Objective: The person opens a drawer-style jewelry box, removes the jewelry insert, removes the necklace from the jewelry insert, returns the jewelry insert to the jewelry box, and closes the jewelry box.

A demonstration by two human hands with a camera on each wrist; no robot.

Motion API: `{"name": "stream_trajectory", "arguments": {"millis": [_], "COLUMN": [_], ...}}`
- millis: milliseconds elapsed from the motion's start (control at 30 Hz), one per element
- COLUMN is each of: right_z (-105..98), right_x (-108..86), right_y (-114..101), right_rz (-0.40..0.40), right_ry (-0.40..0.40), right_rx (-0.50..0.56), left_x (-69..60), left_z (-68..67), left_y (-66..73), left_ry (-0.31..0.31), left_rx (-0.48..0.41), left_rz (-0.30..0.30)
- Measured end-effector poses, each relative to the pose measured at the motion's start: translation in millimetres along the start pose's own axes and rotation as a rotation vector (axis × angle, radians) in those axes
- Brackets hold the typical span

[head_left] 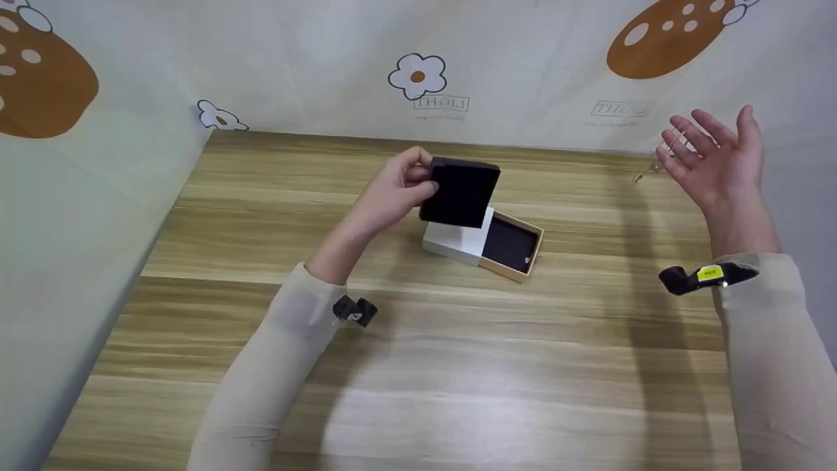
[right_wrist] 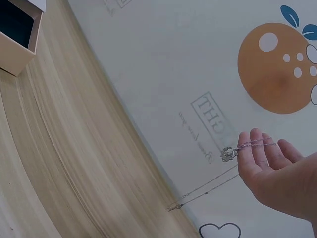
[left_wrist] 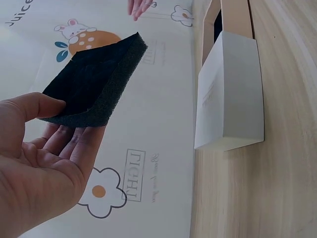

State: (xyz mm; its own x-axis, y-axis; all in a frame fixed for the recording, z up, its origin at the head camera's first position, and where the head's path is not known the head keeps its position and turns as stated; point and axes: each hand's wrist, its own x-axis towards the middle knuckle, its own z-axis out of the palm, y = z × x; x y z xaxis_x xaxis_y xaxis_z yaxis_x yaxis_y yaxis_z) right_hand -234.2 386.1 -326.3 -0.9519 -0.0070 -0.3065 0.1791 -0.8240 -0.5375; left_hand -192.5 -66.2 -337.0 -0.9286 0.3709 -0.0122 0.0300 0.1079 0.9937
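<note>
My left hand [head_left: 394, 190] pinches a black foam pad [head_left: 463, 194] by its left edge, thumb on the near face. The square pad is held up over a small white box sleeve [head_left: 451, 243], from which a tan-edged drawer [head_left: 512, 243] with a dark inside is partly pulled out. Off to the right, my right hand [head_left: 722, 160] is raised palm up, its fingers extended. Over those fingers hangs a silver necklace; in the right wrist view its pendant [right_wrist: 229, 154] dangles by the fingertips and a loop of chain [right_wrist: 207, 192] droops below.
A wood-grain table [head_left: 418, 366] lies beneath both hands. Along its back edge stands a pale wall covering [head_left: 314, 72] printed with flowers and orange fruit shapes. Small black cameras are strapped to both sleeves, the left one [head_left: 355, 311] near the table.
</note>
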Motion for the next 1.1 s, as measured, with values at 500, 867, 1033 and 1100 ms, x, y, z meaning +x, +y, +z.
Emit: {"name": "stream_trajectory", "arguments": {"millis": [500, 867, 1033, 1100], "right_z": [-11.9, -19.8, -21.7, -22.0], "right_x": [6.2, 7.9, 10.1, 11.1], "right_y": [9.2, 20.8, 25.8, 28.4], "right_rz": [0.002, 0.033, 0.035, 0.031], "right_ry": [0.024, 0.003, 0.001, 0.004], "right_rx": [-0.045, -0.07, -0.088, -0.1], "left_x": [0.0, 0.3, -0.7, -0.9], "left_z": [-5.5, -13.0, -14.0, -14.2], "left_y": [3.8, 7.0, 8.8, 9.0], "left_ry": [0.002, 0.015, 0.022, 0.024], "left_rx": [0.009, 0.051, 0.033, 0.031], "left_rz": [-0.001, 0.01, 0.005, 0.007]}}
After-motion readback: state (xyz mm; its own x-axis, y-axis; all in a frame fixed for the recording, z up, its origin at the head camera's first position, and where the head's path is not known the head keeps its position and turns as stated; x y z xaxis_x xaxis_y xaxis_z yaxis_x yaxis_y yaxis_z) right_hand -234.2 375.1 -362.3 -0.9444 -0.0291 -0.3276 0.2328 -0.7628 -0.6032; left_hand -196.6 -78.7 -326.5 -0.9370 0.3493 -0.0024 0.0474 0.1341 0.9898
